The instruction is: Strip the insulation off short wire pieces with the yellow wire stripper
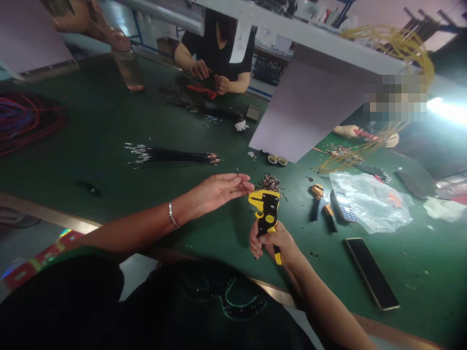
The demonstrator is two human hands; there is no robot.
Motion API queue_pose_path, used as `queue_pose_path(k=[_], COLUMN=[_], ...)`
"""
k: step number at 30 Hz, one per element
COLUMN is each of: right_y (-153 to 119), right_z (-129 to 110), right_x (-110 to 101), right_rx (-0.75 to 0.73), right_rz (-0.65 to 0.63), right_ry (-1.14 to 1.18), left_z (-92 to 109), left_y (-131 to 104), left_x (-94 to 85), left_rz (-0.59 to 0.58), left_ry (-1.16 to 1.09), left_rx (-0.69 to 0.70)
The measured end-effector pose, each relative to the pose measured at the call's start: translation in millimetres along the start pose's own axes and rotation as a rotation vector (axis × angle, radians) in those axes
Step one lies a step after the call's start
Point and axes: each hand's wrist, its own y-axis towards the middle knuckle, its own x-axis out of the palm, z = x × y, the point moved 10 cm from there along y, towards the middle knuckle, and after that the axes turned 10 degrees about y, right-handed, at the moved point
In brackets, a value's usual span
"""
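My right hand [272, 240] is wrapped round the handles of a yellow and black wire stripper [268, 211], its head pointing up and left. My left hand [222, 192] is just left of the tool's jaws, fingers together in a pinch on a thin dark wire [243, 186] whose tip sticks up above the fingers. The wire's other end is at the jaws and hard to make out. Behind the tool lies a small heap of short scraps [270, 183]. Further left, a bundle of black wires [175, 156] lies on the green table [109, 175].
On the right are a black phone [372, 273], a keypad phone [344, 205], orange-handled cutters [324, 206] and a plastic bag [372, 201]. Tape rolls [277, 160] sit by a grey panel [310, 97]. Other people work opposite; red and blue wire coils [25, 119] lie at left.
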Motion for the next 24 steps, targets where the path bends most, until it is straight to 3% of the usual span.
queue_pose_path(k=[7,12,20,24], right_y=[-6.2,-15.3,-21.9,-24.4], right_z=[6.1,1.8,-19.5,-22.5], right_x=[-10.2,-13.0,32.9,46.3], right_rx=[-0.043,-0.032,-0.323,-0.436], right_rz=[0.153,0.276,0.090,0.040], right_ry=[-0.222,-0.665,-1.397,-1.631], left_z=[-6.6,-11.2,-13.1,-8.0], left_y=[0.5,-0.9,-3.2,-4.0], left_x=[-2.2,-2.3,10.7,12.7], left_rz=[-0.021,-0.049,-0.143,-0.117], left_ry=[0.003,0.181,0.337,0.367], left_rx=[-0.072,-0.123,-0.110,-0.082])
